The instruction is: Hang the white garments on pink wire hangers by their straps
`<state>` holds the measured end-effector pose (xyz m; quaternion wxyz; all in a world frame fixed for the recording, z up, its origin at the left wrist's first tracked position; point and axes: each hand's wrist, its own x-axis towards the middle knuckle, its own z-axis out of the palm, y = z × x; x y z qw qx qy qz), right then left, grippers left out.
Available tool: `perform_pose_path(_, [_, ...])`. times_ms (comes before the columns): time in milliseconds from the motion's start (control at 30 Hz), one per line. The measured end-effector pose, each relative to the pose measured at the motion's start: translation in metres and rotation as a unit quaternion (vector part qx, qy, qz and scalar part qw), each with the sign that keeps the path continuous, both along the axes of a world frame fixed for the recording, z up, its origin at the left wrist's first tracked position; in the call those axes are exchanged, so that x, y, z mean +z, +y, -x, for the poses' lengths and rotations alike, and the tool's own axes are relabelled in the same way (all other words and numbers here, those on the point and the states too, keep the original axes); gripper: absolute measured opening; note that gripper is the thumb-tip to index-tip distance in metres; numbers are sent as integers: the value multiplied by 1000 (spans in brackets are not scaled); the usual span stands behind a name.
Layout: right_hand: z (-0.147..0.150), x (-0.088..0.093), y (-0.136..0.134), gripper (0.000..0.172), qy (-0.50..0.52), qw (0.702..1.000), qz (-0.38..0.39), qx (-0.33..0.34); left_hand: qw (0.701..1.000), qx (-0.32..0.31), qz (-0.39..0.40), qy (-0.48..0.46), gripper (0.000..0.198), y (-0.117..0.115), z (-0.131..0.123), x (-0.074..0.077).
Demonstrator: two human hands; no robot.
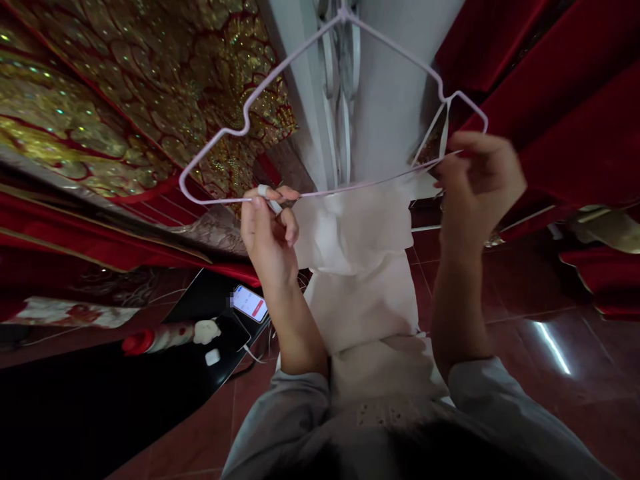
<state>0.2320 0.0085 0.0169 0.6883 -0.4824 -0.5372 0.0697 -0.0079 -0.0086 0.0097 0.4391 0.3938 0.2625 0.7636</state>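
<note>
A pale pink clothes hanger (287, 61) is held up in front of me, its hook end away from me. My left hand (270, 227) has its fingers closed round the lower bar near the left corner, with a bit of white band showing at the fingers. At the right corner my right hand (483, 177), slightly blurred, pinches a thin white strap (444, 127). That strap loops over the hanger's right notch and runs down to the lower bar. Exactly what lies between the right fingertips is partly hidden.
Gold sequined red garments (150, 100) hang at left, red cloth (560, 100) at right. White metalwork (343, 100) stands ahead. On a black table (125, 393) lie a lit phone (250, 303), a red-capped bottle (160, 338) and a white case (213, 357). Cream layered cloth (365, 293) is below my hands.
</note>
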Motion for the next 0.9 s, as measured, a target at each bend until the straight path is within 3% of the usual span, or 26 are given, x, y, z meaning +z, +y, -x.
perform_pose_path(67, [-15, 5, 11, 16, 21, 997, 70, -7, 1000, 6, 3, 3, 26, 1, 1, -1])
perform_pose_path(167, [-20, 19, 19, 14, -13, 986, 148, 77, 1000, 25, 14, 12, 27, 2, -1, -2])
perform_pose_path(300, [-14, 42, 24, 12, 12, 982, 102, 158, 998, 39, 45, 27, 30, 2, -4, -3])
perform_pose_path(367, [-20, 46, 36, 31, 63, 979, 70, 178, 998, 33, 40, 34, 30, 2, -4, -4])
perform_pose_path(433, [-34, 41, 52, 48, 126, 978, 42, 159, 999, 19, 19, 32, 29, 2, -4, -4])
perform_pose_path(500, [-48, 27, 63, 52, 193, 977, -10, 91, 1000, 13, 7, 27, 27, 2, -3, -5])
perform_pose_path(600, [-52, 5, 59, 40, 244, 960, -132, -32, 999, 14, 19, 33, 28, 3, -4, -6])
perform_pose_path(667, [-39, -4, 43, 26, 217, 961, -163, -52, 999, 16, 28, 37, 29, 2, -7, -7])
perform_pose_path(767, [-7, -7, 15, 20, 64, 995, -51, 57, 998, 19, 45, 29, 29, -2, -15, -8])
perform_pose_path(833, [11, -8, 4, 30, -42, 986, 51, 154, 998, 23, 60, 21, 29, -5, -20, -9])
perform_pose_path(900, [23, -11, 1, 37, -83, 972, 91, 200, 997, 25, 67, 18, 28, -7, -21, -15])
